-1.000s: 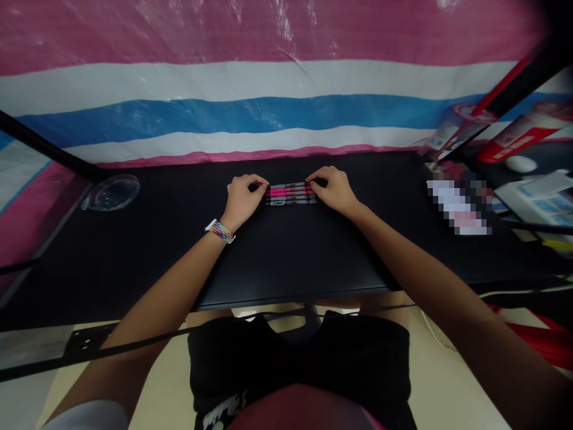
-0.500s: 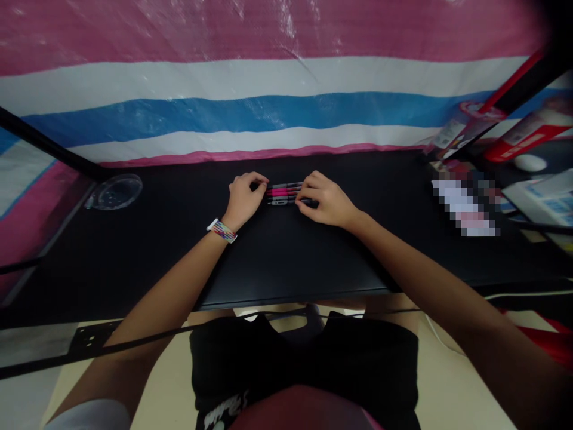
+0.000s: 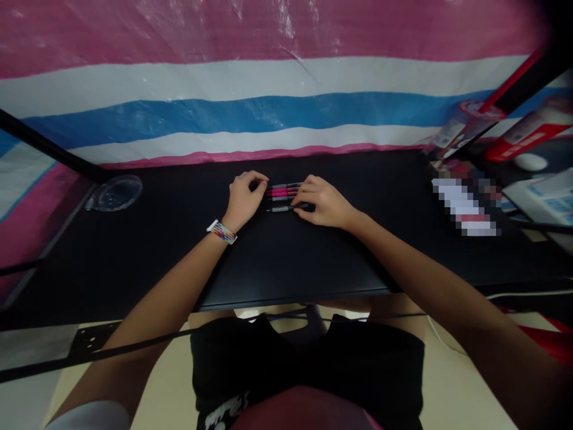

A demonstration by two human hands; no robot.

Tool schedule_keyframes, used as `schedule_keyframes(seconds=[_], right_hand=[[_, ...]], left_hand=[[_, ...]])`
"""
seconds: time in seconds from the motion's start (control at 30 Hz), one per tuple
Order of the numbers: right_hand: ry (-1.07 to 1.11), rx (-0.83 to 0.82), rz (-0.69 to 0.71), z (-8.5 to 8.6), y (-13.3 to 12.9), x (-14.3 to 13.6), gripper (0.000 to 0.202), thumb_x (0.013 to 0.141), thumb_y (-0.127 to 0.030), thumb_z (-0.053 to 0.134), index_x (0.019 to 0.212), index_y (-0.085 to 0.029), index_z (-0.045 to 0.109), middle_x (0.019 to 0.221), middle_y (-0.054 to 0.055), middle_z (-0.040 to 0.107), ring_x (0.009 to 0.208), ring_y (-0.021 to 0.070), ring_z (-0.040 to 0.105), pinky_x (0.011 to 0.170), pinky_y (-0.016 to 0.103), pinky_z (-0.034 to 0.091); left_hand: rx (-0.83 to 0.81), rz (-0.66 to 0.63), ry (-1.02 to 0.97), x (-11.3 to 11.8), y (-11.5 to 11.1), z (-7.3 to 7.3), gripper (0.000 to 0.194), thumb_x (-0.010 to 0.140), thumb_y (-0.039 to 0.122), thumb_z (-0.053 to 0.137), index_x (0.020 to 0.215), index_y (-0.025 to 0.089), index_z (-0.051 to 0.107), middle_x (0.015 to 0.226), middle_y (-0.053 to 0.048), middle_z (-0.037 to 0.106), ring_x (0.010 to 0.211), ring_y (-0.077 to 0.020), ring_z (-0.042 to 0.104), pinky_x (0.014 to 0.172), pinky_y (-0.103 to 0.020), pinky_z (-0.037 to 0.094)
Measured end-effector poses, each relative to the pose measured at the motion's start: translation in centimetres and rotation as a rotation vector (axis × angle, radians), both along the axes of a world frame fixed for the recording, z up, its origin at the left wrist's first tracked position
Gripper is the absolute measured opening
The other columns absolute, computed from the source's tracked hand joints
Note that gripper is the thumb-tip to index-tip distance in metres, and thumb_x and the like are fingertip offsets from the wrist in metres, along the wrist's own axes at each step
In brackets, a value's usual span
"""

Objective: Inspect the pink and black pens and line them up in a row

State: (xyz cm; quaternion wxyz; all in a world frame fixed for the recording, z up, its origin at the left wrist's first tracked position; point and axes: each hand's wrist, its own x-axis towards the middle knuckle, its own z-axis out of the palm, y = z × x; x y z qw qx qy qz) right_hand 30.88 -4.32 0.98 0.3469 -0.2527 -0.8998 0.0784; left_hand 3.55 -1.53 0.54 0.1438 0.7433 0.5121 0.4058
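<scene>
Several slim pens (image 3: pixel 285 192) lie side by side on the black desk (image 3: pixel 268 257) between my hands, some with pink grips and some with grey. One pen with a grey grip (image 3: pixel 281 209) lies apart on the near side of the row, its tip pointing left. My right hand (image 3: pixel 324 202) is closed on that pen's right part, and its fingers cover the right ends of the others. At the left ends of the row, my left hand (image 3: pixel 244 194) is curled with thumb and forefinger close together; whether it grips a pen is hidden.
A clear round plastic lid or dish (image 3: pixel 119 193) lies at the left. To the right stand a clear container (image 3: pixel 465 128) and a red-and-white bottle (image 3: pixel 528 131), near a white rounded object (image 3: pixel 530 162). A striped plastic sheet (image 3: pixel 250 113) hangs behind the desk.
My right hand has drawn the nearest grey-grip pen slightly toward me, opening a gap between it and the row. My left hand has stayed in place.
</scene>
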Motion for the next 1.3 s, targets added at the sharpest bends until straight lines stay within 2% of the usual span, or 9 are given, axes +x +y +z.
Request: schedule_keyframes(seconds=[0.13,0.27,0.43,0.53,0.67,0.9,1.1,1.2,1.3], right_hand=[[0.143,-0.032,-0.033,0.1,0.1,0.0,0.009,0.099,-0.022,0.074,0.103,-0.024,0.082,0.096,0.006,0.076,0.093,0.0269,0.064,0.085,0.044,0.055],[0.278,-0.105,-0.127,0.2,0.4,0.0,0.015,0.104,-0.038,0.075,0.106,-0.026,0.084,0.091,0.004,0.074,0.088,0.0240,0.066,0.083,0.042,0.055],[0.482,-0.457,-0.221,0.5,0.8,0.4,0.031,0.098,-0.057,0.080,0.098,-0.026,0.086,0.089,0.003,0.079,0.081,0.0218,0.067,0.079,0.040,0.056],[0.659,-0.710,-0.208,0.6,1.3,0.8,0.028,0.093,-0.053,0.083,0.097,-0.026,0.088,0.082,0.003,0.077,0.078,0.0213,0.069,0.077,0.040,0.059],[0.789,-0.907,-0.177,0.4,1.7,1.1,0.024,0.084,-0.044,0.091,0.100,-0.026,0.090,0.085,0.003,0.079,0.077,0.0197,0.070,0.078,0.041,0.063],[0.824,-0.785,-0.154,-0.1,2.0,1.2,0.022,0.080,-0.039,0.098,0.099,-0.027,0.093,0.099,0.005,0.085,0.086,0.0217,0.076,0.090,0.045,0.066],[0.817,-0.795,-0.131,-0.2,2.1,1.5,0.023,0.080,-0.038,0.098,0.099,-0.028,0.093,0.097,0.004,0.082,0.088,0.0207,0.076,0.096,0.047,0.066],[0.785,-0.766,-0.135,-0.3,2.2,1.7,0.022,0.078,-0.035,0.098,0.098,-0.029,0.093,0.101,0.005,0.083,0.096,0.0237,0.076,0.097,0.049,0.066],[0.782,-0.735,-0.132,-0.4,2.4,1.8,0.020,0.079,-0.035,0.096,0.098,-0.030,0.093,0.103,0.004,0.083,0.096,0.0241,0.076,0.097,0.051,0.066]], left_hand=[[0.107,-0.123,0.002,0.6,-1.3,1.4,0.018,0.111,0.036,0.066,0.108,0.028,0.082,0.112,-0.003,0.085,0.111,-0.0270,0.075,0.108,-0.048,0.051],[0.164,-0.263,0.103,1.2,-2.2,2.0,0.014,0.106,0.042,0.076,0.111,0.030,0.084,0.107,-0.002,0.085,0.109,-0.0279,0.074,0.108,-0.050,0.050],[0.159,-0.211,-0.004,1.3,-2.1,2.0,0.008,0.104,0.035,0.080,0.107,0.029,0.083,0.107,-0.002,0.086,0.103,-0.0259,0.074,0.104,-0.048,0.055],[0.150,-0.170,-0.073,1.3,-2.0,1.9,0.005,0.102,0.029,0.080,0.106,0.029,0.083,0.109,-0.002,0.086,0.105,-0.0262,0.075,0.104,-0.048,0.057],[0.137,-0.141,-0.098,1.2,-2.0,2.0,0.007,0.100,0.026,0.081,0.105,0.028,0.084,0.110,-0.003,0.086,0.106,-0.0265,0.075,0.104,-0.049,0.059],[0.106,-0.159,-0.138,1.0,-1.8,1.9,0.006,0.099,0.031,0.085,0.105,0.031,0.088,0.104,-0.003,0.087,0.100,-0.0260,0.075,0.101,-0.049,0.060],[0.126,-0.175,-0.137,0.8,-1.7,1.8,0.009,0.098,0.035,0.085,0.105,0.032,0.090,0.100,-0.003,0.087,0.095,-0.0257,0.075,0.098,-0.048,0.060],[0.090,-0.199,-0.144,0.8,-1.8,1.8,0.012,0.102,0.038,0.080,0.101,0.033,0.090,0.088,-0.001,0.084,0.085,-0.0246,0.073,0.092,-0.047,0.060],[0.039,-0.217,-0.151,0.9,-1.8,1.7,0.029,0.106,0.042,0.072,0.084,0.030,0.086,0.073,-0.001,0.077,0.077,-0.0227,0.071,0.085,-0.044,0.059]])
